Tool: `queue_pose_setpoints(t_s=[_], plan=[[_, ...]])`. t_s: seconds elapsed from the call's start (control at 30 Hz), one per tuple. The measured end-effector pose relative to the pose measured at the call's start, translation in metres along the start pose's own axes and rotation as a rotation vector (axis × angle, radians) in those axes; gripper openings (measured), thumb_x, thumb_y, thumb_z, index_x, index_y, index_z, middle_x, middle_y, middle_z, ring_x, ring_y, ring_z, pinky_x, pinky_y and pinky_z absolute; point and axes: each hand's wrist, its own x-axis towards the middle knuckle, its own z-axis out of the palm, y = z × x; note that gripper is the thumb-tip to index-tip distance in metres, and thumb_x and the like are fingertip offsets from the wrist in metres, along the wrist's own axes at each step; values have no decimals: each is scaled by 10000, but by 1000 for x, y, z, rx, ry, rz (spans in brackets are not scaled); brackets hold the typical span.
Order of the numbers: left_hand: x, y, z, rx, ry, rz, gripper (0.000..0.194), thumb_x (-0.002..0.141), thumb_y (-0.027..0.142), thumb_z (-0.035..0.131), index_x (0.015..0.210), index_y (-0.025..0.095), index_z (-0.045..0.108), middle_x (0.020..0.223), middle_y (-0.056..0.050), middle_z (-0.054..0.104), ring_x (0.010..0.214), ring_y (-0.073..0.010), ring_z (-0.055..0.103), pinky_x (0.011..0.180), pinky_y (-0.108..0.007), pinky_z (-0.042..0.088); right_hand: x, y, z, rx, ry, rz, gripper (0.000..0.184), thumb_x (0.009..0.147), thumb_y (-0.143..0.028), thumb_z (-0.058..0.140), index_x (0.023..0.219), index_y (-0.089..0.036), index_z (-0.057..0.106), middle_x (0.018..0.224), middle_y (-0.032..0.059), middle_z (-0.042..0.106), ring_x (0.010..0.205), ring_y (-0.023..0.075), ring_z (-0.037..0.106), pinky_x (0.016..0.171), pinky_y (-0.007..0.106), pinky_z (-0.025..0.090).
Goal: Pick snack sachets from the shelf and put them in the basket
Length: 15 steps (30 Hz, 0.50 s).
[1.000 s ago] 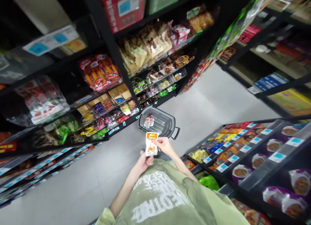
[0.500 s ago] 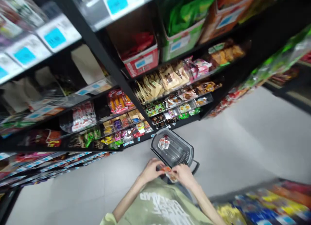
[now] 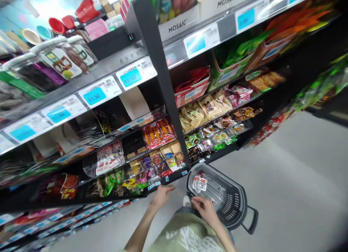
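Observation:
My left hand (image 3: 161,196) hangs over the floor in front of the lower shelves, fingers stretched out to the right, with nothing visible in it. My right hand (image 3: 206,209) is beside the near left edge of a dark shopping basket (image 3: 236,212). Its fingers are curled in, and whatever they may hold is hidden. Inside the basket, towards its far end, lie a few clear packets (image 3: 199,184) with red and white print. The basket stands on the floor, its handle (image 3: 254,221) folded out to the right.
Black shelving with a dark upright post (image 3: 174,110) rises ahead. Low tiers hold sausage packs (image 3: 159,133), brown snack bags (image 3: 213,104) and small sweets. Lidded jars (image 3: 61,61) stand on the upper left shelf. Pale floor (image 3: 293,179) stretches right of the basket.
Half a second ago both hands held an orange-red packet between them; it no longer shows there. My hands have moved apart, the left towards the shelves. The view has shifted.

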Motion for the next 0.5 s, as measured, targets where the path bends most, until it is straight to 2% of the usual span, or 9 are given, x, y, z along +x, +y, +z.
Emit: queue_pose_setpoints(t_s=[0.13,0.23,0.37,0.5], plan=[[32,-47,-73,198,305,-66,511,894,89,365,1318,226,615,1359,-31,616,1292,-164,547,1161,-361,359,17,1,15,-24,0,26,444,897,-492,432,828,-160,719,699,80,727,662,246,667,651,316,469],[61,-68,-107,320,398,-91,517,908,60,348,1334,218,596,1393,-28,591,1338,-130,495,1190,-317,306,26,7,21,-39,44,49,409,883,-453,437,841,-158,718,759,90,742,699,251,676,671,317,474],[98,-83,-125,432,411,-150,489,922,62,372,1348,184,581,1417,-77,568,1312,-160,528,1155,-297,356,30,16,28,-29,71,62,368,865,-401,435,827,-159,709,731,76,727,700,242,673,671,304,475],[132,-87,-129,530,356,-265,424,951,105,380,1311,128,603,1209,-177,694,1143,-251,657,1007,-341,487,25,25,24,-49,81,87,353,861,-373,423,793,-159,696,678,57,703,663,223,650,654,291,459]])
